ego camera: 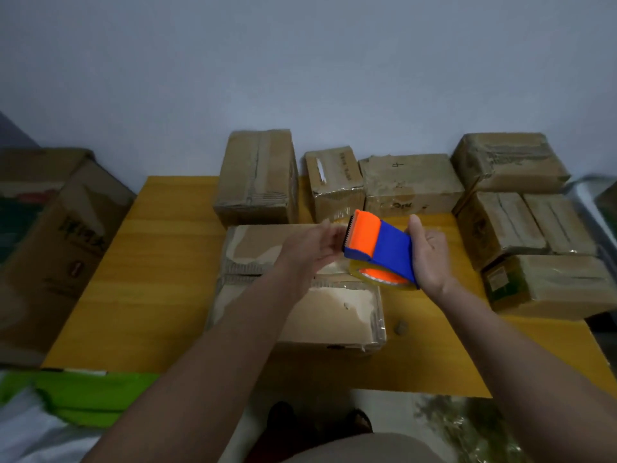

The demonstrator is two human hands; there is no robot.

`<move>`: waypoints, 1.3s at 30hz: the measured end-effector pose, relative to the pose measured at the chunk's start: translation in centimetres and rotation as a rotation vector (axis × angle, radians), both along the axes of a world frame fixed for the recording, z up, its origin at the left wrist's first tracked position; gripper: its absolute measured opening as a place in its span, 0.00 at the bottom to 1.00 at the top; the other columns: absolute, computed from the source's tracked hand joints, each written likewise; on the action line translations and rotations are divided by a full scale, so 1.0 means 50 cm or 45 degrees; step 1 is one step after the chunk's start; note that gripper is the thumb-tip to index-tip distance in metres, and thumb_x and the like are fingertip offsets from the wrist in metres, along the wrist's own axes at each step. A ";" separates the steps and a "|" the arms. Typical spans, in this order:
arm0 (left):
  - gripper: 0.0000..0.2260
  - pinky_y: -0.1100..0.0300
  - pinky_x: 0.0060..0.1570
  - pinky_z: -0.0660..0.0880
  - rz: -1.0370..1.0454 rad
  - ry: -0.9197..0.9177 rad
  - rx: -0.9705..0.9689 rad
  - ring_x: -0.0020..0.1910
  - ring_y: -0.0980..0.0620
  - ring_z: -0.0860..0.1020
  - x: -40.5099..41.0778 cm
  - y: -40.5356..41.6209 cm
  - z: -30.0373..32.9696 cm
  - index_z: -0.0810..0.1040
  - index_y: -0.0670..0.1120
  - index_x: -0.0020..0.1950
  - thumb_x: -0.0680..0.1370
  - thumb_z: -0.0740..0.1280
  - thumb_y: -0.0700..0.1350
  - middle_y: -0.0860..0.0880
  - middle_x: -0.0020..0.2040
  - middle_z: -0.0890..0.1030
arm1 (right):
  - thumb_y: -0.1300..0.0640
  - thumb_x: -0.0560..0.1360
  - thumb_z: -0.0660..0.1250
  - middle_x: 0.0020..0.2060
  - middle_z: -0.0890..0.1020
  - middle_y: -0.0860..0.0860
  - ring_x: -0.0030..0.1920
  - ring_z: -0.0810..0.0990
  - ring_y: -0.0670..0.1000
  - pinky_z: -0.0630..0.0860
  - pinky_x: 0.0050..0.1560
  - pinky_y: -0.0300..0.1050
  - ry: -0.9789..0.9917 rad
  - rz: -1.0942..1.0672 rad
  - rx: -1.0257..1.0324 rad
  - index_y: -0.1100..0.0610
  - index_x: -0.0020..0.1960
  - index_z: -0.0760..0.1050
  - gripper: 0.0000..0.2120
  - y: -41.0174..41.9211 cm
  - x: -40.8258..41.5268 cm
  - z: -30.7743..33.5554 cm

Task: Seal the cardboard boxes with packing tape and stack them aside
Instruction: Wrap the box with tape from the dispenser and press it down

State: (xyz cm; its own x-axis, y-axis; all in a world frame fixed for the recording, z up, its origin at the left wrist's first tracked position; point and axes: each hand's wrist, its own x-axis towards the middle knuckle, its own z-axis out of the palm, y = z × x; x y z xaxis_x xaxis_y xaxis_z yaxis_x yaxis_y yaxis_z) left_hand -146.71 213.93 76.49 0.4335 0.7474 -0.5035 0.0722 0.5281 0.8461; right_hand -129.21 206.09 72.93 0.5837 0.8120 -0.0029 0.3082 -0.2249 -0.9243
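Tape gun sits gripped in my right hand; left fingers reach, loosely spread and empty, for the tape end above the box.

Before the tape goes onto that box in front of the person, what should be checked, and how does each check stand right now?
1. Dispenser held firmly: ok, the right hand grips it.
2. Tape end pulled free: cannot tell; the left hand reaches toward the toothed end.
3. Box flaps closed: ok, they lie flat, with a seam across the middle.
4. Box resting flat on the table: ok.
5. Seam already taped: cannot tell, the arms cover part.
6. Space to stack it aside: cannot tell; other boxes crowd the right side.
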 end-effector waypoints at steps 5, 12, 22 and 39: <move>0.08 0.54 0.55 0.77 0.080 -0.217 -0.241 0.52 0.50 0.81 -0.043 0.016 -0.007 0.80 0.43 0.53 0.81 0.64 0.44 0.45 0.50 0.84 | 0.48 0.82 0.54 0.22 0.62 0.51 0.19 0.61 0.44 0.57 0.23 0.33 -0.090 0.107 -0.013 0.56 0.26 0.59 0.26 0.028 -0.018 0.010; 0.04 0.54 0.54 0.78 0.213 -0.249 -0.306 0.45 0.51 0.82 -0.093 0.058 0.005 0.80 0.42 0.49 0.78 0.67 0.35 0.46 0.43 0.84 | 0.44 0.79 0.60 0.24 0.62 0.56 0.25 0.61 0.52 0.60 0.32 0.43 -0.147 0.198 0.041 0.60 0.26 0.61 0.28 0.075 -0.059 0.034; 0.04 0.54 0.49 0.77 0.296 -0.247 -0.428 0.40 0.51 0.78 -0.168 0.133 0.019 0.77 0.37 0.49 0.79 0.63 0.35 0.44 0.39 0.79 | 0.43 0.78 0.60 0.19 0.62 0.46 0.21 0.61 0.46 0.67 0.36 0.48 -0.239 0.220 0.062 0.54 0.24 0.59 0.28 0.147 -0.114 0.043; 0.17 0.47 0.46 0.79 0.120 -0.231 -0.663 0.62 0.48 0.77 -0.224 0.158 0.015 0.76 0.40 0.52 0.65 0.73 0.33 0.41 0.52 0.81 | 0.40 0.76 0.59 0.24 0.70 0.58 0.27 0.70 0.56 0.66 0.35 0.45 -0.412 0.334 0.098 0.65 0.29 0.67 0.30 0.174 -0.133 0.032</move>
